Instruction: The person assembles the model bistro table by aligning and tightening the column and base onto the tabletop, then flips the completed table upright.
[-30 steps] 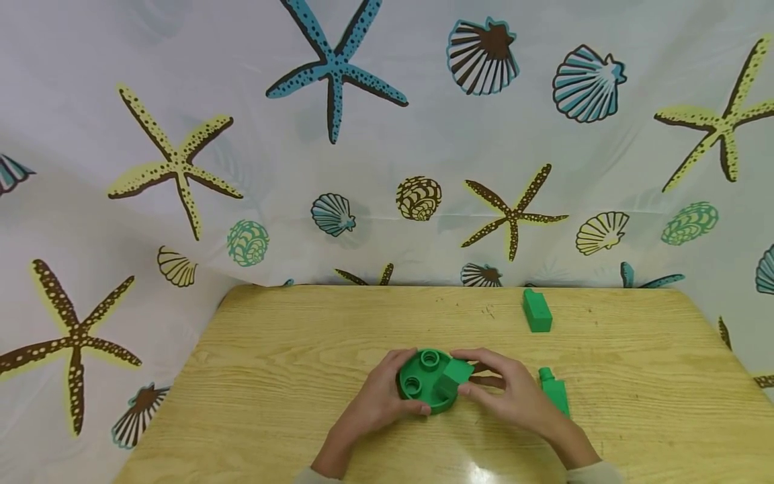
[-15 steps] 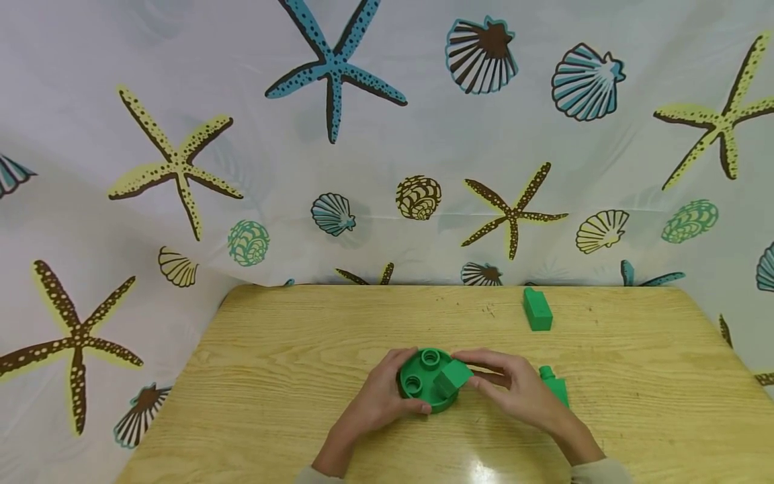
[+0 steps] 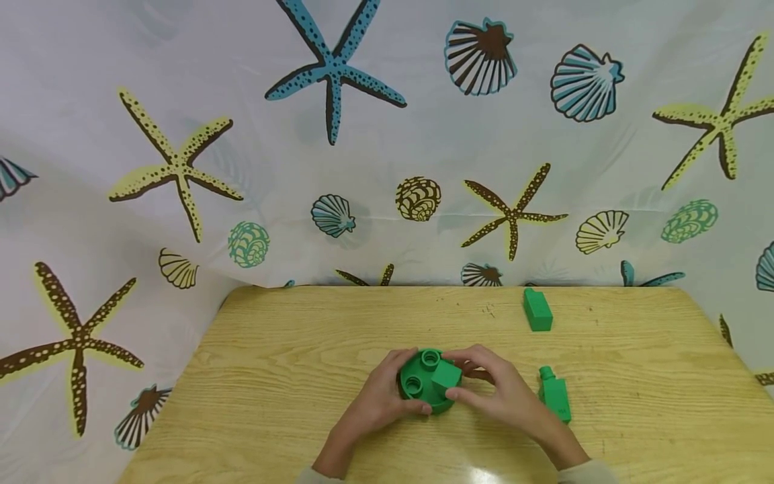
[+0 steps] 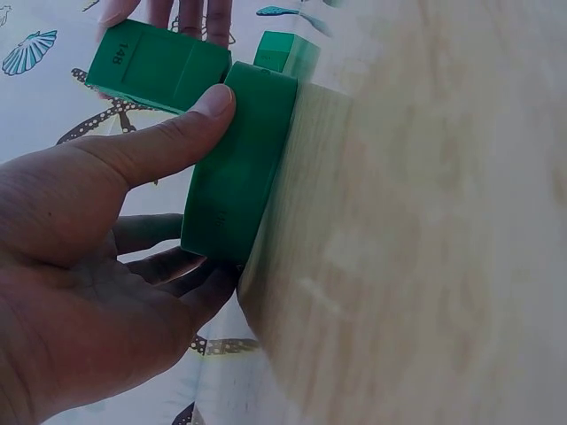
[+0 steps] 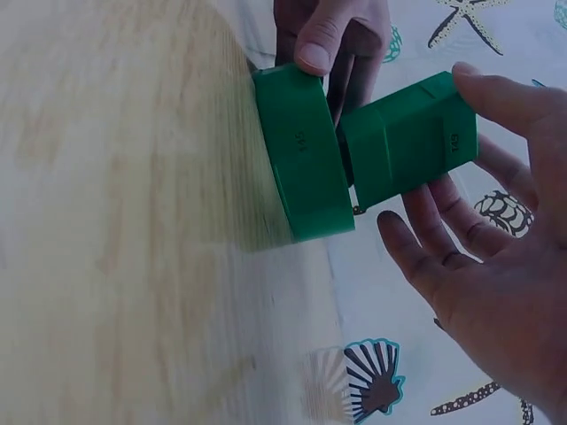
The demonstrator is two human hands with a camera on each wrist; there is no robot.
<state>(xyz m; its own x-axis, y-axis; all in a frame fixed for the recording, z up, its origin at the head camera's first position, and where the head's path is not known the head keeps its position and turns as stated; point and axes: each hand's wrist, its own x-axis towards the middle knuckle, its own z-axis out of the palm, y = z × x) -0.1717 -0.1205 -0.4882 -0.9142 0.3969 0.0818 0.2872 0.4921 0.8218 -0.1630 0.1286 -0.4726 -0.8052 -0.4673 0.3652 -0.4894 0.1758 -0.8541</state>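
Note:
A round green base with two threaded sockets showing on top rests on the wooden table. My left hand grips it by the rim, thumb at the near side and fingers round the far side. A green rectangular block stands on the right part of the base. My right hand holds this block between thumb and fingers. In the right wrist view the block meets the base at a slight slant, with a narrow gap at one edge. Its lower end is hidden.
Two more green blocks with threaded pegs lie on the wooden table: one block toward the back, another block just right of my right hand. A curtain printed with starfish and shells hangs behind the table and at its sides.
The right hand shifts its hold on the block and moves left. The block tilts less to the right and stands more upright over the base. The left hand stays in place.

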